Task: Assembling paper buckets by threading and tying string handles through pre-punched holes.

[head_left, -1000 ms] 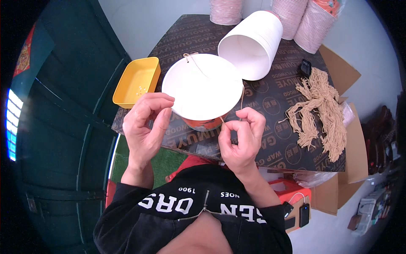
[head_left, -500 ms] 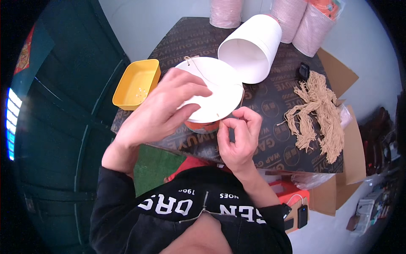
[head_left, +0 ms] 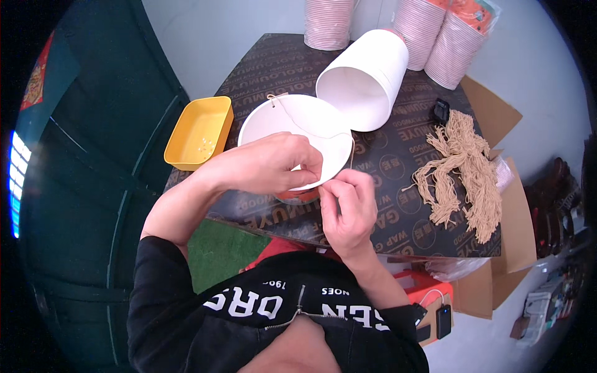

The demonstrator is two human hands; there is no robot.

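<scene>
2 hands meet at the near rim of a white paper bowl (head_left: 292,124) that stands upright on the dark printed bench (head_left: 398,174). The left hand (head_left: 267,165) lies across the bowl's rim, fingers closed in a pinch on a thin tan string (head_left: 305,127) that runs across the bowl's inside. The right hand (head_left: 348,208) pinches at the same edge, just beside it. A yellow tray (head_left: 199,132) sits left, a tipped white bucket (head_left: 364,81) behind, and a bundle of tan cords (head_left: 463,171) right.
</scene>
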